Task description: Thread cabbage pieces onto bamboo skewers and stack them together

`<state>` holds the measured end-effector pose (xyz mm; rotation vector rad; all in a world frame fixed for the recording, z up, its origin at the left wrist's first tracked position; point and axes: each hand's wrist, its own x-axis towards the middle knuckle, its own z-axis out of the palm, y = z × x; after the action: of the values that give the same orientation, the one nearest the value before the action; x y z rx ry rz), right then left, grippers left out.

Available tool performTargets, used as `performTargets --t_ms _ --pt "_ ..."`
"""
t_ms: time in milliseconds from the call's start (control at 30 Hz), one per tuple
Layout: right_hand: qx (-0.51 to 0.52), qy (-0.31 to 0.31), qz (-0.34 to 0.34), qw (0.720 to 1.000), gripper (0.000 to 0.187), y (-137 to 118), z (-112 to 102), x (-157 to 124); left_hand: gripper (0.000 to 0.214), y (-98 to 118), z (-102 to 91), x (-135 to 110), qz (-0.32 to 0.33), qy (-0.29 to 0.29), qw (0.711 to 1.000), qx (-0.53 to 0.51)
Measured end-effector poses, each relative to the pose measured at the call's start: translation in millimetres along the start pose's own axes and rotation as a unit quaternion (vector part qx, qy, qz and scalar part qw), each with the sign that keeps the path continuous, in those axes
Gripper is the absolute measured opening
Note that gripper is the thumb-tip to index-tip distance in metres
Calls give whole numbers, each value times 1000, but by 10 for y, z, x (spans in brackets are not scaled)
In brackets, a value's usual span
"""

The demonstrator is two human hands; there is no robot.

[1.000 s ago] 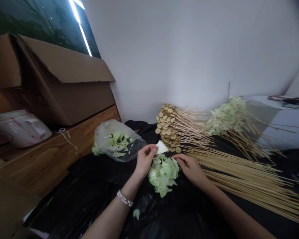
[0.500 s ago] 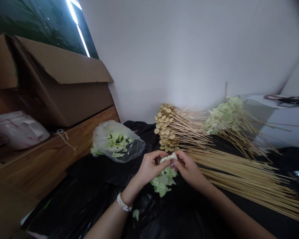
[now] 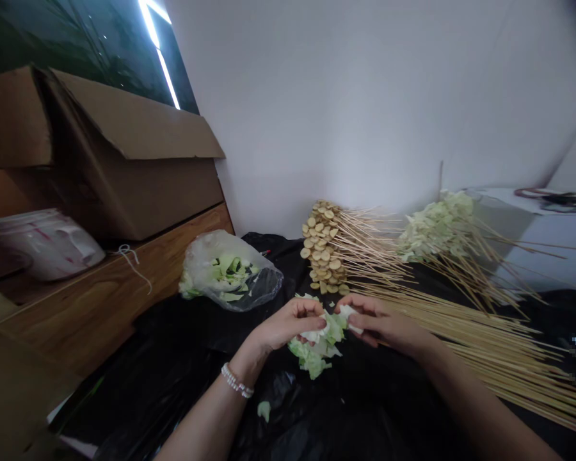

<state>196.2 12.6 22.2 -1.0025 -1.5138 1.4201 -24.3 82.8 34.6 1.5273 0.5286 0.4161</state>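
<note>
My left hand (image 3: pixel 295 322) is closed, its thumb and fingers pinching a pale piece of cabbage leaf (image 3: pixel 313 335). To its right, my right hand (image 3: pixel 379 322) pinches a whiter piece of cabbage (image 3: pixel 348 317) between thumb and fingers. A small pile of torn green cabbage leaves (image 3: pixel 313 365) lies on black plastic sheeting (image 3: pixel 365 410) just below both hands. Beyond the hands, a stack of skewered round potato-like slices (image 3: pixel 322 255) has its sticks pointing right. Bare bamboo skewers (image 3: pixel 484 352) lie beside my right forearm.
A clear plastic bag of cabbage leaves (image 3: pixel 233 269) sits left of the hands. Skewered cabbage (image 3: pixel 436 221) is heaped at the back right by a white box-like surface (image 3: pixel 528 237). A cardboard box (image 3: pixel 139 173) and a white tub (image 3: pixel 48 246) stand on the left wooden ledge (image 3: pixel 173 262).
My hands were together on one whitish cabbage piece. Now they are apart, each with a piece, the right hand shifted to the right. The view has moved slightly.
</note>
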Motion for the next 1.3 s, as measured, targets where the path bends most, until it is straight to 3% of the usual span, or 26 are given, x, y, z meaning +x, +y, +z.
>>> performTargets --t_ms 100,233,367,467,533,600,667,733,833,933,1100,1233,1300 --pt "13 37 8 999 39 -10 -147 -32 29 19 -12 -5 54 23 996 71" --pt "15 69 5 997 46 27 -151 10 22 -14 63 36 134 37 955 264" --pt "20 120 -17 992 44 72 -82 79 25 -61 116 62 144 20 934 325" --pt "1 130 -15 991 35 81 -80 87 27 -71 80 78 137 61 930 336" --pt "-24 106 1 994 33 73 -99 66 26 -79 28 97 157 135 915 346" --pt "-53 57 16 997 30 62 -118 35 24 -101 -30 120 191 206 879 384" --pt "-90 -6 29 995 27 57 -127 9 23 -143 -76 139 201 223 846 441" --pt "-133 -52 41 989 24 63 -124 -4 29 -196 -98 150 181 195 834 483" --pt "-171 -63 44 982 23 87 -112 7 28 -249 -92 157 150 154 850 482" --pt "-166 10 30 986 22 126 -117 46 19 -233 -62 162 163 157 879 420" --pt "-224 143 -6 964 22 255 -133 150 23 -165 -36 185 177 213 934 227" --pt "-326 164 -78 928 20 364 -34 212 31 -175 -53 210 147 222 963 45" --pt "-316 171 -85 929 21 392 39 226 38 -184 -53 213 127 211 969 -8"
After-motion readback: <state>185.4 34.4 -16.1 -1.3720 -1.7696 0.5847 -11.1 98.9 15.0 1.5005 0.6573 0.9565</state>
